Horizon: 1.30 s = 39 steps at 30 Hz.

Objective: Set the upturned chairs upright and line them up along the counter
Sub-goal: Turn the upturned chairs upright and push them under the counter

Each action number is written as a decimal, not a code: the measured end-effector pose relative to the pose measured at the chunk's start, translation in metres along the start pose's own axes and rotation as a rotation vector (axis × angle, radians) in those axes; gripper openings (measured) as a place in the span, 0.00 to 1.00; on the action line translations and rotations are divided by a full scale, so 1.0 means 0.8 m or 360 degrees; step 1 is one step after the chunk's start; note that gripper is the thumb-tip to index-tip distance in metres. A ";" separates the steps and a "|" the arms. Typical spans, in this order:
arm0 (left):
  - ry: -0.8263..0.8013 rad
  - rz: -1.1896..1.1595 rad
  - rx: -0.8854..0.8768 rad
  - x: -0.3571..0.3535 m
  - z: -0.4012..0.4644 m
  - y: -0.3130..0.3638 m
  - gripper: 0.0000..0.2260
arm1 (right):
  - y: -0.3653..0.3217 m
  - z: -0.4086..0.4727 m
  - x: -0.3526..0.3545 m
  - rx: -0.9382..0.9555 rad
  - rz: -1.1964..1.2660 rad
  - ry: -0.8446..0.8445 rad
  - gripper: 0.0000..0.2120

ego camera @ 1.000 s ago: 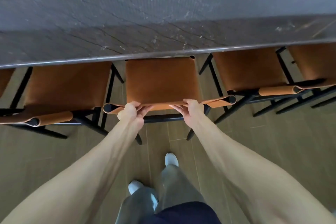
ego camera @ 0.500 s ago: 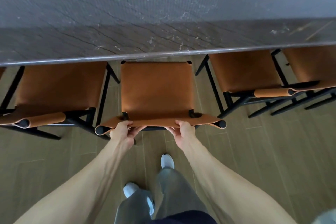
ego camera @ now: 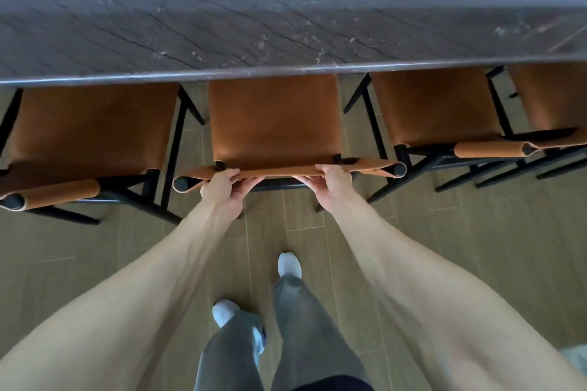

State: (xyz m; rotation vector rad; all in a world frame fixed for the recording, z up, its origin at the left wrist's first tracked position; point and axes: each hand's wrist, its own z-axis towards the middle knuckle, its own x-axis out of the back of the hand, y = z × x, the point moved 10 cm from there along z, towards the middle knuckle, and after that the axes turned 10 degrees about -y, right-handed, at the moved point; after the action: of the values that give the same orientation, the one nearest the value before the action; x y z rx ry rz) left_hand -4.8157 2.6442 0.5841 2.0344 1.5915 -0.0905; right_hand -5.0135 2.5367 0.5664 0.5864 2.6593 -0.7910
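Since half a second ago, the middle chair (ego camera: pixel 274 124) has been pushed farther under the table (ego camera: pixel 286 9) at 12 o'clock. Its soft leather backrest (ego camera: pixel 286 171) is gripped by the left hand (ego camera: pixel 222 187) and right hand (ego camera: pixel 330 182); the stiff frame beneath looks the firmer hold. No containers are seen.

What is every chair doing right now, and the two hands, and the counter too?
Middle chair: upright, front of seat under the counter edge, backrest gripped by both hands.
Left chair: upright, tucked at the counter.
Right chair: upright, tucked at the counter.
Far right chair: upright, partly out of view.
Left hand: grips the backrest.
Right hand: grips the backrest.
Counter: top bare where visible.
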 end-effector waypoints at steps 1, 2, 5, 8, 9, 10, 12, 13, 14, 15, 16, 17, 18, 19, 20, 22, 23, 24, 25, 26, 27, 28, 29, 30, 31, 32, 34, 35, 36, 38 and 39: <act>0.0008 -0.0006 -0.0004 -0.011 0.005 0.002 0.18 | -0.011 0.008 -0.003 -0.0008 -0.0022 -0.0005 0.24; 0.0014 -0.0002 -0.0006 -0.021 0.010 0.002 0.17 | -0.021 0.015 -0.007 -0.0009 -0.0041 -0.0018 0.24; 0.0019 0.0036 0.0014 -0.040 0.021 0.002 0.16 | -0.042 0.028 -0.016 -0.0010 -0.0117 -0.0051 0.23; 0.0066 0.0068 0.0053 -0.041 0.030 0.002 0.17 | -0.046 0.033 -0.019 -0.0033 -0.0158 -0.0074 0.21; 0.0074 0.0072 0.0058 -0.042 0.030 0.002 0.17 | -0.047 0.033 -0.019 -0.0046 -0.0170 -0.0078 0.21; 0.0092 0.0079 0.0059 -0.040 0.029 0.002 0.17 | -0.046 0.032 -0.017 -0.0059 -0.0167 -0.0069 0.21; 0.0098 0.0098 0.0051 -0.040 0.027 0.003 0.17 | -0.048 0.032 -0.015 -0.0069 -0.0139 -0.0064 0.19; 0.0102 0.0106 0.0042 -0.039 0.026 0.003 0.17 | -0.050 0.032 -0.013 -0.0069 -0.0116 -0.0064 0.18; 0.0113 0.0106 0.0029 -0.038 0.025 0.003 0.17 | -0.052 0.032 -0.011 -0.0070 -0.0102 -0.0064 0.17; 0.0118 0.0113 0.0019 -0.037 0.026 0.004 0.17 | -0.054 0.032 -0.008 -0.0074 -0.0104 -0.0057 0.17; 0.0113 0.0120 0.0020 -0.036 0.026 0.003 0.17 | -0.053 0.032 -0.005 -0.0081 -0.0120 -0.0053 0.17; 0.0108 0.0132 0.0023 -0.034 0.026 0.002 0.17 | -0.052 0.031 -0.003 -0.0088 -0.0143 -0.0052 0.17; 0.0110 0.0155 0.0028 -0.031 0.025 0.001 0.17 | -0.049 0.029 -0.001 -0.0094 -0.0159 -0.0047 0.17; 0.0109 0.0180 0.0031 -0.028 0.023 0.001 0.18 | -0.048 0.027 0.001 -0.0093 -0.0175 -0.0040 0.18; 0.0095 0.0196 0.0033 -0.028 0.022 0.000 0.18 | -0.047 0.026 0.002 -0.0093 -0.0184 -0.0041 0.19; 0.0082 0.0201 0.0017 -0.027 0.021 0.000 0.19 | -0.045 0.024 0.005 -0.0104 -0.0164 -0.0046 0.20; 0.0091 0.0196 0.0009 -0.025 0.020 0.000 0.19 | -0.044 0.024 0.006 -0.0115 -0.0150 -0.0037 0.20; 0.0103 0.0196 0.0004 -0.025 0.020 0.000 0.19 | -0.044 0.023 0.008 -0.0126 -0.0139 -0.0027 0.20; 0.0115 0.0207 0.0001 -0.023 0.020 0.000 0.19 | -0.043 0.022 0.009 -0.0134 -0.0130 -0.0018 0.21; 0.0127 0.0222 0.0004 -0.022 0.020 0.000 0.19 | -0.041 0.021 0.010 -0.0137 -0.0122 -0.0013 0.20; 0.0131 0.0230 0.0010 -0.022 0.020 0.000 0.19 | -0.040 0.020 0.010 -0.0135 -0.0124 -0.0014 0.20; 0.0138 0.0231 0.0017 -0.021 0.020 -0.001 0.18 | -0.040 0.019 0.011 -0.0129 -0.0122 -0.0018 0.20; 0.0145 0.0230 0.0023 -0.020 0.019 -0.002 0.17 | -0.039 0.017 0.012 -0.0125 -0.0121 -0.0016 0.19; 0.0149 0.0231 0.0029 -0.021 0.019 -0.003 0.16 | -0.040 0.017 0.013 -0.0119 -0.0121 -0.0012 0.18; 0.0147 0.0238 0.0032 -0.022 0.017 -0.003 0.15 | -0.041 0.016 0.013 -0.0115 -0.0129 -0.0002 0.17; 0.0142 0.0252 0.0029 -0.023 0.014 -0.003 0.14 | -0.041 0.016 0.012 -0.0117 -0.0152 -0.0005 0.15; 0.0126 0.0304 0.0016 -0.026 0.007 0.000 0.13 | -0.040 0.010 0.011 -0.0168 -0.0266 0.0008 0.13; 0.0115 0.0382 0.0017 -0.027 0.001 0.003 0.12 | -0.038 0.005 0.011 -0.0227 -0.0404 0.0022 0.12; 0.0106 0.0520 0.0029 -0.028 -0.008 0.007 0.11 | -0.035 -0.004 0.007 -0.0300 -0.0602 0.0016 0.11; 0.0071 0.0854 0.0092 -0.035 -0.023 0.012 0.11 | -0.029 -0.018 -0.004 -0.0439 -0.1089 -0.0050 0.19; 0.0048 0.0981 0.0087 -0.038 -0.033 0.018 0.13 | -0.026 -0.027 -0.018 -0.0461 -0.1280 -0.0117 0.23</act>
State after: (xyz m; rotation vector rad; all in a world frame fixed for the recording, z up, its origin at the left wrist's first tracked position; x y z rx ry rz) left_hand -4.8184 2.6273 0.6232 2.4818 0.9228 0.1276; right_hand -5.0139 2.5290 0.5985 -0.6139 2.8372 -0.5558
